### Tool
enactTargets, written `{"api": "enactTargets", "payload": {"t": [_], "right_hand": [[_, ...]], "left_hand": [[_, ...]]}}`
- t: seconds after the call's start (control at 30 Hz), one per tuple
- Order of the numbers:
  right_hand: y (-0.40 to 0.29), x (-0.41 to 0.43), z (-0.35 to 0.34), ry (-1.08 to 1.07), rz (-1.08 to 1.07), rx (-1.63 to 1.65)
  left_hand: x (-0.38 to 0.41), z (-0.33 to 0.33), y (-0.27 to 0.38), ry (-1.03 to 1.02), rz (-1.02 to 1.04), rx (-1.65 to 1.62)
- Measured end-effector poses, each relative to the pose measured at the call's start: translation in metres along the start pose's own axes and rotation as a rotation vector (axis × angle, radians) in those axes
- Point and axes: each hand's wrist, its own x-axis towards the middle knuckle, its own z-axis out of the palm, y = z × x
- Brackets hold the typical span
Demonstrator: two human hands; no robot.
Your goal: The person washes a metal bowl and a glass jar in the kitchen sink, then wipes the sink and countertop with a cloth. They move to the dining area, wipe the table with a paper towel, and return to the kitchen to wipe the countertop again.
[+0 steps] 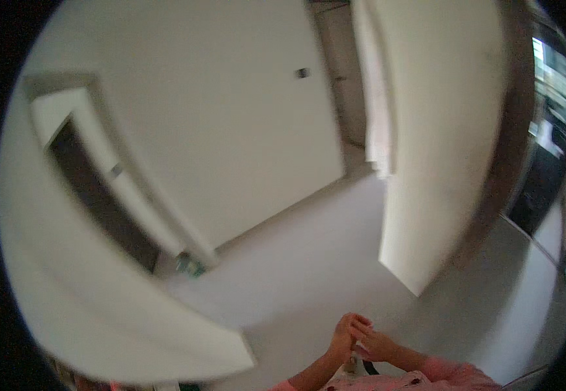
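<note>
Low in the view, my left hand and my right hand touch each other in front of a pink garment. The fingers overlap near the middle, and blur hides how they are folded. No object can be made out between them. A dark curved strip shows just below the hands, near the garment.
A pale floor runs between cream walls. A doorway with a light curtain stands ahead, and a dark opening lies at left. A wall end juts in at right, beside a dark frame. A small greenish item rests by the left wall.
</note>
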Motion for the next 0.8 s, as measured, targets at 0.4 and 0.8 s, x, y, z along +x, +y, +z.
{"api": "enactTargets", "payload": {"t": [0.4,0.8], "right_hand": [[0.086,-0.122,-0.086,0.372,0.337,0.028],[0.115,-0.427,-0.285,0.864,0.441,-0.424]], "left_hand": [[0.135,0.145,-0.068,-0.546,-0.194,0.390],[0.147,0.510,-0.253,-1.024,-0.360,0.606]]}}
